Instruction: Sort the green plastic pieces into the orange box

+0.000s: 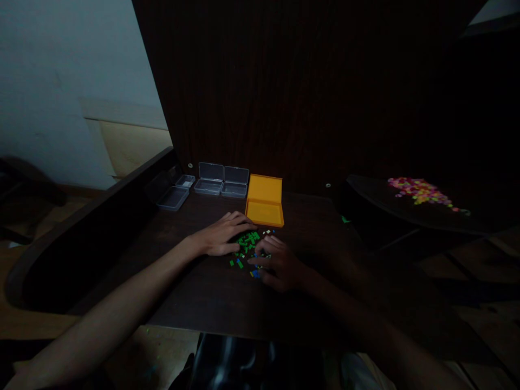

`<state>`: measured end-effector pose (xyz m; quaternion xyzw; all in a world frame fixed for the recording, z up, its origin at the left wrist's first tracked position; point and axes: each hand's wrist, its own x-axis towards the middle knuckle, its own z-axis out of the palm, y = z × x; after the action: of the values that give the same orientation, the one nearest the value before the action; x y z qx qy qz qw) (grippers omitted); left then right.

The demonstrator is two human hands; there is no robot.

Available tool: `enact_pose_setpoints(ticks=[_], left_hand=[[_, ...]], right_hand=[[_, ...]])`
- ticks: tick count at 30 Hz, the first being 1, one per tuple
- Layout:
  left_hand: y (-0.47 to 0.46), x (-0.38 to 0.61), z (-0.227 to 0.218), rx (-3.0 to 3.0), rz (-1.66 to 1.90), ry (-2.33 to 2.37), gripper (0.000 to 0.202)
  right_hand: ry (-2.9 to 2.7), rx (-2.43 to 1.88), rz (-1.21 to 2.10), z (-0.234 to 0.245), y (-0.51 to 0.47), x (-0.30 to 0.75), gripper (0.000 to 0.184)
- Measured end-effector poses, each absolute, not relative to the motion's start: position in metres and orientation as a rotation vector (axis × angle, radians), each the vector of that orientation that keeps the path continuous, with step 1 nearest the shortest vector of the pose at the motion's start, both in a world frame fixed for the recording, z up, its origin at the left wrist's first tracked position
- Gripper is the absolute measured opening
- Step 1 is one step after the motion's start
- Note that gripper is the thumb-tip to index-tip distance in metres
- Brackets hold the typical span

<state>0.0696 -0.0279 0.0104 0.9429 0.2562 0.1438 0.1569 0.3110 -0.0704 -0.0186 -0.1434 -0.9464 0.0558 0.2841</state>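
A loose heap of small green toy bricks (pixel 247 241) lies on the dark wooden desk between my hands. My left hand (pixel 223 233) rests at the heap's left side, its fingers stretched over the far edge and its thumb apart. On the heap's right side is my right hand (pixel 278 262), fingers spread and slightly bent, over some blue and yellow pieces (pixel 255 274). Nothing shows held in either hand, though the right fingertips partly cover the pieces below. A few white pieces (pixel 267 232) lie beyond the right hand. Just behind the heap stands an open yellow box (pixel 265 212).
Several clear plastic boxes (pixel 209 187) stand open along the back left of the desk (pixel 195 303). A raised side panel (pixel 93 216) borders the left. Off to the right, a pile of pink and yellow bits (pixel 422 192) lies on a separate dark surface. The light is dim.
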Motion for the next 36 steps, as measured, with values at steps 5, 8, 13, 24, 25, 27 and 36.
enact_pose_setpoints(ticks=[5, 8, 13, 24, 25, 27, 36], left_hand=[[-0.028, 0.069, 0.012, 2.746, 0.442, 0.735, 0.053], [-0.029, 0.069, 0.013, 2.758, 0.459, 0.732, 0.050], [-0.029, 0.070, 0.012, 2.779, 0.441, 0.742, 0.050], [-0.037, 0.079, 0.015, 2.819, 0.390, 0.749, 0.078], [-0.039, 0.080, 0.015, 2.823, 0.382, 0.744, 0.080], [-0.041, 0.082, 0.015, 2.826, 0.367, 0.733, 0.081], [-0.038, 0.079, 0.016, 2.831, 0.397, 0.684, 0.084]], right_hand=[[-2.682, -0.451, -0.006, -0.015, -0.076, 0.304, 0.037], [-2.712, -0.477, -0.050, -0.015, -0.077, 0.302, 0.040], [-2.689, -0.482, -0.012, -0.015, -0.076, 0.302, 0.035], [-2.467, -0.486, 0.072, -0.017, -0.073, 0.307, 0.017], [-2.465, -0.486, 0.073, -0.017, -0.072, 0.307, 0.017], [-2.476, -0.479, 0.052, -0.018, -0.072, 0.306, 0.022], [-2.538, -0.508, -0.030, -0.021, -0.073, 0.303, 0.022]])
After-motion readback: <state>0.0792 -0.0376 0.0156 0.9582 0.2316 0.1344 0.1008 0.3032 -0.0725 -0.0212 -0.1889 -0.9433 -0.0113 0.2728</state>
